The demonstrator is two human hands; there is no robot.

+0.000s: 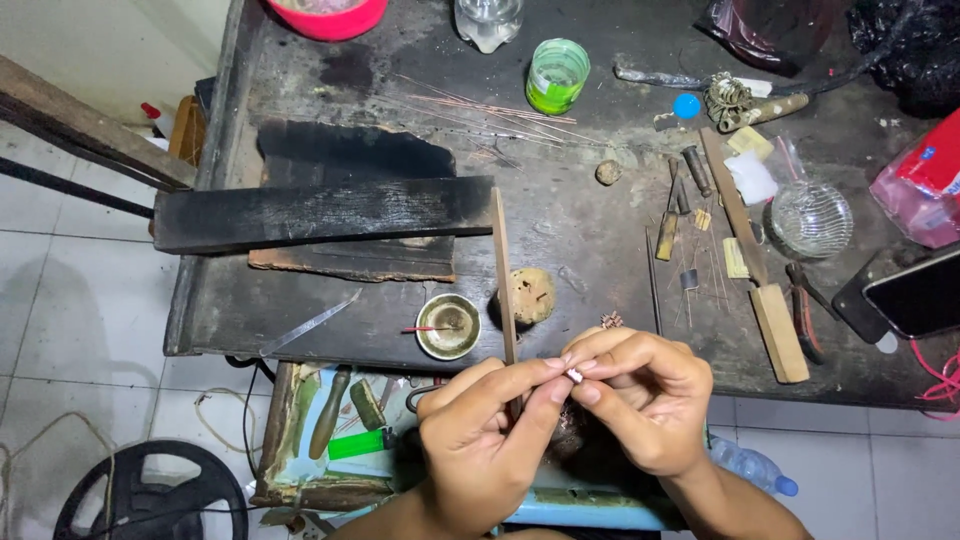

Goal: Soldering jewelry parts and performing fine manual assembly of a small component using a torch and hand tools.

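A tiny pale piece (574, 375) sits pinched between the fingertips of both hands, just below the near edge of the tabletop (590, 230) and above an open drawer (340, 440) of tools. What the piece is cannot be told; it is too small.

The left hand (480, 435) comes up from below, palm turned inward, thumb and forefinger stretched toward the piece and closed narrow on its left side. The right hand (645, 395) curls over from the right, knuckles up, fingers bent tight, its thumb and forefinger closed on the piece from the other side. The two grips meet at the piece, fingertips touching.

A thin wooden strip (503, 275) stands edge-on just behind the left fingers, running up over the tabletop. Left of it lies a small brass dish (449, 326) with a red-tipped stick across it; right of it, a rough lump (530, 295). Farther right lie a file with a wooden handle (755, 265), pliers (805, 310) and a phone (915, 295). A charred board (320, 213) spans the left. At the back stand a green cup (556, 75) and thin wires (480, 110).
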